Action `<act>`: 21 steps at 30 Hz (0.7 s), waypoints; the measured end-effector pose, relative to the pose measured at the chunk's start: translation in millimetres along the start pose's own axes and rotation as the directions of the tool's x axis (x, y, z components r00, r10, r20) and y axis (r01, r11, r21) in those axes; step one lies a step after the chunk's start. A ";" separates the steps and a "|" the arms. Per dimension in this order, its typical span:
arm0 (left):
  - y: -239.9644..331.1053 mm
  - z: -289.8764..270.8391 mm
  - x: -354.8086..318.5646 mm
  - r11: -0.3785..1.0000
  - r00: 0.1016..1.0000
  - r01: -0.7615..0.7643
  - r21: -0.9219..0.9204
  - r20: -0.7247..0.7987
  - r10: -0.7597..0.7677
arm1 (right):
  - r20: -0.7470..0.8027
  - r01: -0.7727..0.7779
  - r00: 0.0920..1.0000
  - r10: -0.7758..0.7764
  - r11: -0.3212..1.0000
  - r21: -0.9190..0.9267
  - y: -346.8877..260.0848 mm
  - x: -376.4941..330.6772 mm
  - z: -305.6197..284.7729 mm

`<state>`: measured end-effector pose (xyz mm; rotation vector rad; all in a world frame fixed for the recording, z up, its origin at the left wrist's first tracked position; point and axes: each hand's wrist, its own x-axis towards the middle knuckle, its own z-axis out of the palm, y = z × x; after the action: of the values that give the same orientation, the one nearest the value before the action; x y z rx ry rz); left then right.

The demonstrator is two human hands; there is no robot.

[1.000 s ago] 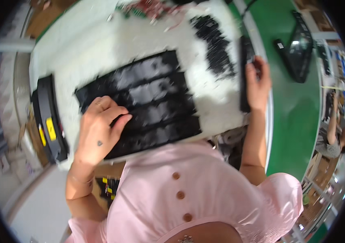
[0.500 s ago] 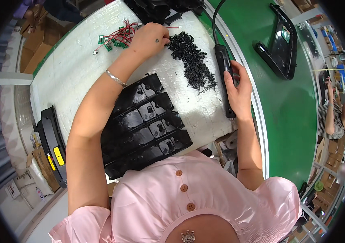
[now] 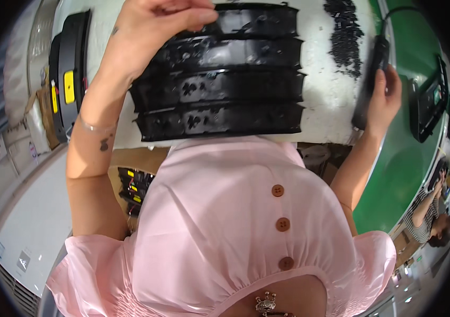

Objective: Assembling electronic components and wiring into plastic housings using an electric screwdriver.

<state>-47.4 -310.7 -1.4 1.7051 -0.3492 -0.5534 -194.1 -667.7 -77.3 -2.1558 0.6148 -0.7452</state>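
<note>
Several glossy black plastic strips or panels (image 3: 246, 87) lie in parallel rows on the white foam board (image 3: 323, 119), just in front of me. Over the left part of the farthest row is my left hand (image 3: 156, 26), thumb and fingers pinched together; anything between the fingertips is too small to make out. A dark corded electric screwdriver (image 3: 371, 79) lies along the board's right edge. Beside it rests my right hand (image 3: 385, 103), thumb against the tool's side and fingers apart, not wrapped around it. A pile of small black screws (image 3: 345, 39) lies left of the screwdriver.
On the green surface (image 3: 381, 198) at the right rests a black plastic frame with a circuit board (image 3: 428, 103). A curved black housing with yellow labels (image 3: 71, 74) stands at the left. More black parts (image 3: 134, 187) sit below the board. Another person (image 3: 426, 222) is at far right.
My left hand has moved from the screw pile toward me, over the panels. The view has tilted down, so the circuit boards with red wires have left the picture. My right hand stays by the screwdriver.
</note>
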 end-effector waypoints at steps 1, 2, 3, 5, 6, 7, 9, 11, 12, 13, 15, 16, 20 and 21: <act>-10.7 -8.0 -20.1 1.000 1.000 -0.014 0.008 -0.022 0.014 | 0.002 0.003 1.000 -0.003 1.000 -0.018 -3.4 0.6 2.5; -20.3 -12.9 -37.6 0.999 0.999 -0.031 0.010 -0.033 0.031 | 0.007 0.012 1.000 -0.011 0.999 -0.032 -2.5 1.3 3.4; -24.7 -15.2 -54.5 1.000 0.998 0.030 -0.005 -0.052 -0.031 | 0.008 0.021 1.000 -0.021 0.999 -0.046 -1.0 1.9 4.2; -35.1 -15.6 -82.2 0.999 0.997 -0.028 0.039 -0.067 0.030 | 0.013 0.049 0.999 -0.048 0.997 -0.058 0.5 1.6 5.6; -40.6 -14.8 -92.8 0.996 0.996 -0.062 0.062 -0.063 0.066 | 0.011 0.054 0.999 -0.053 0.995 -0.080 1.4 1.9 5.4; -40.0 -7.1 -103.4 0.999 0.993 -0.038 0.006 -0.114 0.039 | 0.009 0.059 0.998 -0.058 0.993 -0.103 2.6 1.1 5.3; -36.8 -1.8 -117.2 0.991 0.998 -0.038 0.126 -0.053 0.045 | 0.008 0.073 0.997 -0.072 0.991 -0.113 5.2 1.8 3.4; -31.7 9.2 -124.7 0.938 0.989 -0.099 0.333 -0.070 0.129 | 0.006 0.088 0.996 -0.088 0.989 -0.118 7.0 2.4 3.2; -28.3 17.3 -128.0 0.936 0.984 -0.060 0.347 -0.136 0.113 | 0.006 0.090 0.996 -0.090 0.988 -0.125 7.7 2.4 2.8; -27.0 21.8 -131.2 0.933 0.975 -0.018 0.359 -0.201 0.096 | 0.006 0.091 0.996 -0.091 0.987 -0.131 8.6 1.9 2.0; -34.5 21.7 -136.0 0.895 0.974 -0.046 0.443 -0.179 0.139 | 0.004 0.091 0.996 -0.091 0.988 -0.125 11.1 2.2 1.0; -36.9 21.4 -135.3 0.808 0.962 -0.187 0.559 -0.061 0.265 | 0.002 0.091 0.996 -0.091 0.989 -0.118 11.7 3.1 0.9; -44.9 29.9 -136.3 0.632 0.935 -0.288 0.720 0.067 0.349 | -0.008 0.088 0.996 -0.090 0.991 -0.102 16.3 3.6 1.1; -46.7 31.9 -137.3 0.609 0.950 -0.242 0.756 0.056 0.308 | -0.004 0.085 0.996 -0.085 0.993 -0.083 18.6 3.4 0.4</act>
<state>-183.0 -256.6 -28.1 2.4136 -0.8673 -0.0775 -194.9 -680.6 -90.9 -2.2682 0.5694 -0.7855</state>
